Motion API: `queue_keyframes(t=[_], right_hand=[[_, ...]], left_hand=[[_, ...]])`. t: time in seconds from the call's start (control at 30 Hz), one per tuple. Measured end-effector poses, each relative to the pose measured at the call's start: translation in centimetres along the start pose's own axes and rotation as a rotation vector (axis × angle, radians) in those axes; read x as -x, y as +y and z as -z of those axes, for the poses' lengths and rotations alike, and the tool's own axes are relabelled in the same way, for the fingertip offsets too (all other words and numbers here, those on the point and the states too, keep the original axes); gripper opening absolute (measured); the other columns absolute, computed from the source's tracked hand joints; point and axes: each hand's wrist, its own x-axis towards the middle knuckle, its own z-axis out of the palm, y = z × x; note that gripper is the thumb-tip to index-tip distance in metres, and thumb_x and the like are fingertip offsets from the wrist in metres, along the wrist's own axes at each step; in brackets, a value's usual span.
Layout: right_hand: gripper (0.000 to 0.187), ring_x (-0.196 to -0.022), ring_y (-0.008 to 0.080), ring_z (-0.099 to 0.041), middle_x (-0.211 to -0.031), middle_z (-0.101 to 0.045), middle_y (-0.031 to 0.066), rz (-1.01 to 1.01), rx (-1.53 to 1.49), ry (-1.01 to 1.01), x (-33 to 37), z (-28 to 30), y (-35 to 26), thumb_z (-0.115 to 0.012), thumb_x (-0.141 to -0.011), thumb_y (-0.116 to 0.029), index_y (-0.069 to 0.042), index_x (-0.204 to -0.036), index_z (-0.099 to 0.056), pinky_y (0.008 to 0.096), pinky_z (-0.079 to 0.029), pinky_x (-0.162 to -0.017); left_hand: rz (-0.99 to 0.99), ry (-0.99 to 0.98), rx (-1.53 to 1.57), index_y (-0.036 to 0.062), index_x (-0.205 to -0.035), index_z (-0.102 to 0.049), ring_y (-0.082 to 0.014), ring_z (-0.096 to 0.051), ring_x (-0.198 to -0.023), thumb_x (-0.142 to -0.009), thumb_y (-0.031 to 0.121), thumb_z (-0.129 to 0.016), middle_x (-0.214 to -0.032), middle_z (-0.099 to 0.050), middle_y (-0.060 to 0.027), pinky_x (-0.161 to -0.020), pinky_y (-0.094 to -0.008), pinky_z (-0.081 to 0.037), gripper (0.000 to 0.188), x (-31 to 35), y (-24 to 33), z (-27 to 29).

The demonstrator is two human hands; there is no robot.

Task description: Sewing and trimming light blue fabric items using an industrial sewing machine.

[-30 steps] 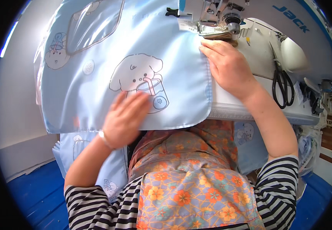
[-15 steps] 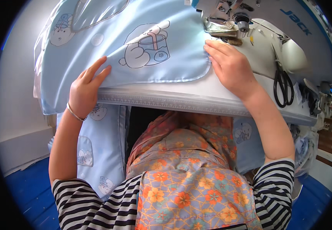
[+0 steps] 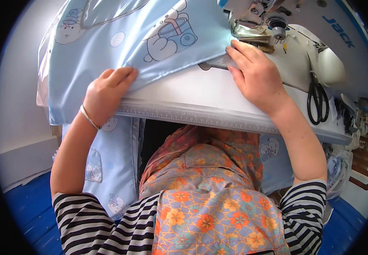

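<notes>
A light blue fabric [image 3: 101, 63] printed with white cartoon animals spreads over the left of the sewing table. Its hemmed near edge runs slantwise between my hands, almost straight. My left hand [image 3: 107, 91], with a white bangle at the wrist, is closed on that edge, fingers together. On the right, my right hand [image 3: 256, 72] pinches the fabric's far right end between thumb and fingers, close below the sewing machine head [image 3: 277, 25]. Beneath the lifted edge, part of a grey metal plate [image 3: 218, 63] shows on the white tabletop. The needle area is partly hidden.
Black-handled scissors [image 3: 318, 102] lie at the right of the table. A ruler strip [image 3: 192, 117] lines its front edge. More printed blue fabric [image 3: 113, 170] hangs below at the left. Farther right stands a brown slatted chair [image 3: 366, 161].
The fabric's rounded near corner has been drawn up and away, baring tabletop and the metal plate. My left hand has moved right and closed on the edge; my right hand has barely shifted.
</notes>
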Motion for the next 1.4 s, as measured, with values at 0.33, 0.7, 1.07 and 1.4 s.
queue_keyframes(t=[0.33, 0.7, 1.07, 1.4], right_hand=[[0.036, -0.111, 0.0358, -0.059, -0.122, -0.061, 0.0176, -0.066, -0.078, 0.0, -0.1, 0.1, 0.9, -0.063, -0.084, -0.006, 0.001, -0.119, -0.061, 0.0417, -0.049, -0.097], [0.036, -0.11, 0.0356, -0.06, -0.119, -0.063, 0.0181, -0.078, -0.107, 0.017, -0.6, 0.1, 1.2, -0.06, -0.077, 0.001, 0.002, -0.113, -0.064, 0.0416, -0.05, -0.095], [0.036, -0.095, 0.0305, -0.061, -0.105, -0.062, 0.0136, 0.208, -0.265, -0.095, -2.2, -1.2, -11.4, -0.064, -0.072, -0.008, -0.001, -0.107, -0.065, 0.0411, -0.049, -0.085], [0.027, -0.065, 0.0253, -0.059, -0.076, -0.06, 0.0055, 0.125, -0.609, -0.151, -3.7, 1.3, -14.7, -0.068, -0.064, 0.001, -0.004, -0.09, -0.07, 0.0356, -0.047, -0.055]], left_hand=[[-0.103, -0.187, 0.231, -0.0017, -0.109, -0.06, -0.0207, -0.063, -0.066, -0.081, 0.013, -0.06, -0.082, -0.052, -0.0075, -0.053, -0.0335, -0.054, 0.032, -3.1, 10.8, 2.0], [0.061, 0.032, 0.705, 0.0029, -0.08, -0.057, -0.031, -0.063, -0.073, -0.075, 0.006, -0.06, -0.082, -0.054, -0.0108, -0.063, -0.0421, -0.054, 0.006, -10.7, 11.9, -1.2], [0.442, 0.291, 0.676, 0.0045, -0.123, -0.062, -0.0215, -0.064, -0.106, -0.088, 0.013, -0.07, -0.121, -0.066, -0.0086, -0.09, -0.0314, -0.05, 0.037, -5.3, -6.1, 1.1], [1.21, -0.183, 0.616, -0.0094, -0.112, -0.06, -0.0242, -0.064, -0.073, -0.072, 0.053, -0.078, -0.1, -0.065, -0.0172, -0.066, -0.0399, -0.054, 0.076, -9.5, -29.8, -3.8]])
